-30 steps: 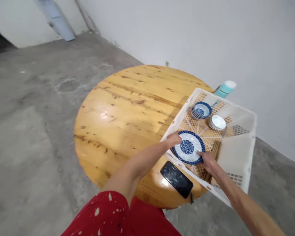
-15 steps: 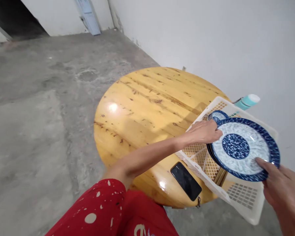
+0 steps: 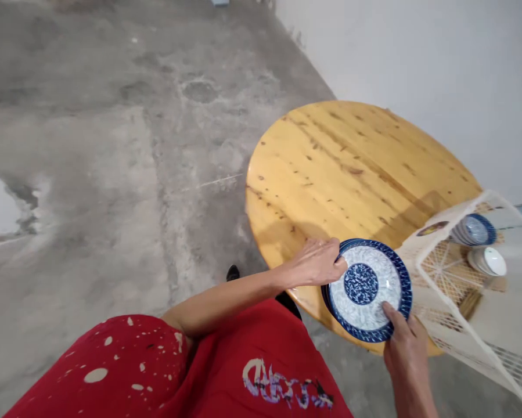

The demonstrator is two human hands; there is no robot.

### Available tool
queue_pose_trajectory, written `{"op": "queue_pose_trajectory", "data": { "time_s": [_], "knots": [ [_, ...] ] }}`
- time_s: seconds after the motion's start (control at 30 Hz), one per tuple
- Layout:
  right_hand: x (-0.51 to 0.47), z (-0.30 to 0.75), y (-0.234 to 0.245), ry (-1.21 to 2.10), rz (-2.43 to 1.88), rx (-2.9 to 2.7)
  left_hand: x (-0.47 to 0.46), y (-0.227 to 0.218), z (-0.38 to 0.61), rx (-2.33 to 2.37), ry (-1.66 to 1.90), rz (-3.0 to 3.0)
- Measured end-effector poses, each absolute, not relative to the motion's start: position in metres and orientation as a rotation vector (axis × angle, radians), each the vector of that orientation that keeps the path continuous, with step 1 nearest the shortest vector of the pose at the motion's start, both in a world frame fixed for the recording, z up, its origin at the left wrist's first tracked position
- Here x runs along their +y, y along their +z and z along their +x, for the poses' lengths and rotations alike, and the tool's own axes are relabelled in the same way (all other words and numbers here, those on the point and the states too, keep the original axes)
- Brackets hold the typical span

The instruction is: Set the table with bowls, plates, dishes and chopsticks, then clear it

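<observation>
Holding plates point(image 3: 362, 285) (over table point(image 3: 352, 157) edge)

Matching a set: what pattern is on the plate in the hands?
The plate is white with blue floral print, blue centre and rim; head view.

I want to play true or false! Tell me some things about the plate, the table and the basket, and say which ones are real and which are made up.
1. The left hand and the right hand both hold the blue and white plate. True.
2. The table is square. False: the table is round and wooden.
3. The plate lies inside the white crate. False: it is outside the white crate, over the table's near edge.
4. Small bowls sit in the crate. True.
5. The person wears a green top. False: the top is red with pale marks.
</observation>
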State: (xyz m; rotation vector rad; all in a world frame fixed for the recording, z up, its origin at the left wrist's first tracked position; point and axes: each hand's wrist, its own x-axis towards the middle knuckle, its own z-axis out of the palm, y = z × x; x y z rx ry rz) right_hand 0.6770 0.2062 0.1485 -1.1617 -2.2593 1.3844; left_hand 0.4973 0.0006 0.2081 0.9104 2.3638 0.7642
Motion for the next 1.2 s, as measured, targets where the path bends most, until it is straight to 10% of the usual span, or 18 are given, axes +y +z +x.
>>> {"op": "queue_pose_trajectory", "data": {
  "time_s": [0.43,1.2],
  "knots": [
    [-0.003,0.649,0.111,1.568,-1.341,-2.169,-0.190,0.159,0.473,2.297,0.782,0.691],
    [0.001,0.411,0.069,1.470,-1.627,-1.640,-0.083,0.121,0.191,2.142,0.405,1.112]
  ]
}}
